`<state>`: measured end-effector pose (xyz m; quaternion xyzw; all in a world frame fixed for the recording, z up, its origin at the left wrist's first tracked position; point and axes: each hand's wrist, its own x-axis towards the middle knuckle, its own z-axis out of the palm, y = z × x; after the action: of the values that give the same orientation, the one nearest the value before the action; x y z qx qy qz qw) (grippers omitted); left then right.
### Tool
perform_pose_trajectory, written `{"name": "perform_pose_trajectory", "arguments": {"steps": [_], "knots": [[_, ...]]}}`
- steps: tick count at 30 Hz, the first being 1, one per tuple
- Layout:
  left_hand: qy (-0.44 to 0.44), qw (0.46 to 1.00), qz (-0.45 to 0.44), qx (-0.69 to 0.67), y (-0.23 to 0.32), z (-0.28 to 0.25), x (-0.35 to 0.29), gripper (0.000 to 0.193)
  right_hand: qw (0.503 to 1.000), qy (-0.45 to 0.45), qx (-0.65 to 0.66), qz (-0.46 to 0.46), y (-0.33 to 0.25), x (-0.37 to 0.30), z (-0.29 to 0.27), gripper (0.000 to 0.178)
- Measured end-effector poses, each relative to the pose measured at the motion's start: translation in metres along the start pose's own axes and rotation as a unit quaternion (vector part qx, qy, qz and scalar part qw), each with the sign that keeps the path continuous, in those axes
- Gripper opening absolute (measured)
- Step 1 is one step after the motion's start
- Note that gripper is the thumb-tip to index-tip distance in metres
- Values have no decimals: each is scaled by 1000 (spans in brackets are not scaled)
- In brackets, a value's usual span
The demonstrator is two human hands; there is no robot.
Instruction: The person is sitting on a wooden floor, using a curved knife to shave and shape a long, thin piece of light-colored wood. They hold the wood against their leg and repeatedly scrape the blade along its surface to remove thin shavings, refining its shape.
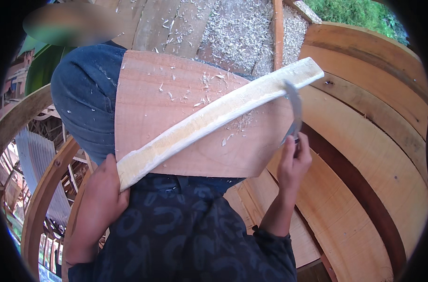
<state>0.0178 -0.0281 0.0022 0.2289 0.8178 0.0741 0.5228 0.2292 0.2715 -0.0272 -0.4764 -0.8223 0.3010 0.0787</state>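
Note:
A long pale wooden strip [214, 117] lies slantwise across a broad reddish board [167, 108] resting on my lap. My left hand [101, 197] grips the strip's near lower end. My right hand [294, 162] is closed on the handle of a curved metal blade [295, 105], whose tip meets the strip near its far upper end. Wood shavings dot the board and strip.
Curved wooden planks [364, 155] sweep round on the right. Straight planks and a heap of shavings [242, 33] lie ahead. My knee in blue denim [85, 98] shows at left, with a curved wooden rail [45, 192] and corrugated sheet below. Greenery [359, 11] is top right.

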Motion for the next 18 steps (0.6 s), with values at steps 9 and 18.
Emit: {"name": "perform_pose_trajectory", "arguments": {"steps": [9, 18], "knots": [[27, 1000, -1, 5, 1, 7, -1, 38, 990, -122, -29, -62, -26, -14, 1, 17], [24, 1000, -4, 12, 3, 5, 0, 39, 998, 1, -17, 56, 9, 10, -35, 17]]}}
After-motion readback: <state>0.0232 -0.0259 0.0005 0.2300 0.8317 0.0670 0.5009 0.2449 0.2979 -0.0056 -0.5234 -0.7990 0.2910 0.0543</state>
